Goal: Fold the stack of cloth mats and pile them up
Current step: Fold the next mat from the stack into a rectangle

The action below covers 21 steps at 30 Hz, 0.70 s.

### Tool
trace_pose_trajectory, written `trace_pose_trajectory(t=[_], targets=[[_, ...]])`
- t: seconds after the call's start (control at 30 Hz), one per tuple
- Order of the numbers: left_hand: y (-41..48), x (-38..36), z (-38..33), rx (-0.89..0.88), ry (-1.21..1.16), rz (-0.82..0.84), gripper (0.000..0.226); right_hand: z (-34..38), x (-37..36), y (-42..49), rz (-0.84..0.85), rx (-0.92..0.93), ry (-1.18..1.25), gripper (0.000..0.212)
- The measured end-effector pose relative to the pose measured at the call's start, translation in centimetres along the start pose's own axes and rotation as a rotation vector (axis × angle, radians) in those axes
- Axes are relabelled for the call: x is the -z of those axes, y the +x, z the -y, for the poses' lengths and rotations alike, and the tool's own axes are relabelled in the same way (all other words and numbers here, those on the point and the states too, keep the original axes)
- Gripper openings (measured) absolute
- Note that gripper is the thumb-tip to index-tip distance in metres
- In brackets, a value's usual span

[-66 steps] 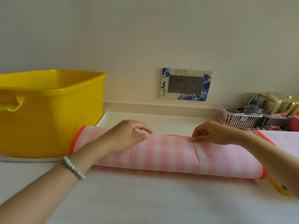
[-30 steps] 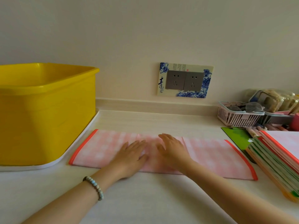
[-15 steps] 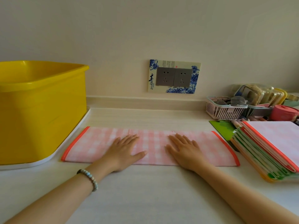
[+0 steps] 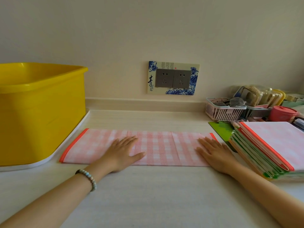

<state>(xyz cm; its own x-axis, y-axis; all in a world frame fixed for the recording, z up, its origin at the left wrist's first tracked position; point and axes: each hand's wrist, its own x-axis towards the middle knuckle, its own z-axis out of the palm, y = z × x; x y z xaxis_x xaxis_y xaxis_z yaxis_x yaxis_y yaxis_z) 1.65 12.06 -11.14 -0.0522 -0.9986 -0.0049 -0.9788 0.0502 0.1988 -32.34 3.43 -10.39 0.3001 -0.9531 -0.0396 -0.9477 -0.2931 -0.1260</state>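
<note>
Hands: two, a left hand (image 4: 121, 153) and a right hand (image 4: 213, 155).
Folded mats: one pink checked mat (image 4: 161, 147), mid-surface.
Stacks: one stack (image 4: 269, 145) at the surface's right edge; perhaps six mats in it, the layers too tight to count surely.
Tubs: one yellow tub (image 4: 41, 112), at the left edge.
Trays: one white tray (image 4: 49, 159).
Sockets: two, a left socket (image 4: 164, 79) and a right socket (image 4: 181, 79).
Baskets: one slatted basket (image 4: 222, 112).
Pots: one pink pot (image 4: 282, 113).
Bracelets: one bead bracelet (image 4: 88, 177).

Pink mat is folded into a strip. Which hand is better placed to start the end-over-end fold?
Right. The right hand lies flat at the right, orange-trimmed end of the pink mat, so it can likely lift that end directly. The left hand rests near the middle, well short of the left end.
</note>
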Motion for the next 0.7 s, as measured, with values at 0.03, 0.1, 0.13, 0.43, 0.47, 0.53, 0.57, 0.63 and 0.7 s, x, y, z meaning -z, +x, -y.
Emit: trace_pose_trajectory(t=[0.03,0.1,0.13,0.43,0.47,0.53,0.57,0.63,0.7], targets=[[0.0,0.0,0.0,0.005,0.006,0.001,0.090,0.2,0.3,0.2,0.018,-0.004,0.007,0.060],[0.3,0.0,-0.1,0.021,0.022,0.007,0.088,0.8,1.2,0.9,0.020,-0.006,0.045,0.058],[0.5,-0.1,-0.2,0.032,0.032,0.012,0.087,1.5,1.6,1.2,0.000,0.008,0.063,0.056],[1.4,-0.8,-1.3,0.073,0.050,0.038,0.072,12.5,-0.8,1.0,-0.022,0.342,0.130,0.056],[1.3,-0.8,-1.2,0.074,0.048,0.038,0.075,12.8,-1.1,0.8,-0.024,0.349,0.122,0.056],[1.2,-0.6,-1.2,0.068,0.037,0.034,0.083,12.7,-1.4,0.6,-0.019,0.344,0.107,0.056],[1.1,-0.5,-1.1,0.064,0.031,0.031,0.085,12.7,-1.3,0.6,-0.012,0.342,0.099,0.056],[0.7,-0.3,-0.9,0.047,0.016,0.029,0.087,12.7,-1.2,0.6,-0.001,0.343,0.084,0.057],[0.3,-0.1,-0.5,0.021,0.013,0.036,0.089,12.7,-1.3,0.6,0.000,0.337,0.085,0.058]])
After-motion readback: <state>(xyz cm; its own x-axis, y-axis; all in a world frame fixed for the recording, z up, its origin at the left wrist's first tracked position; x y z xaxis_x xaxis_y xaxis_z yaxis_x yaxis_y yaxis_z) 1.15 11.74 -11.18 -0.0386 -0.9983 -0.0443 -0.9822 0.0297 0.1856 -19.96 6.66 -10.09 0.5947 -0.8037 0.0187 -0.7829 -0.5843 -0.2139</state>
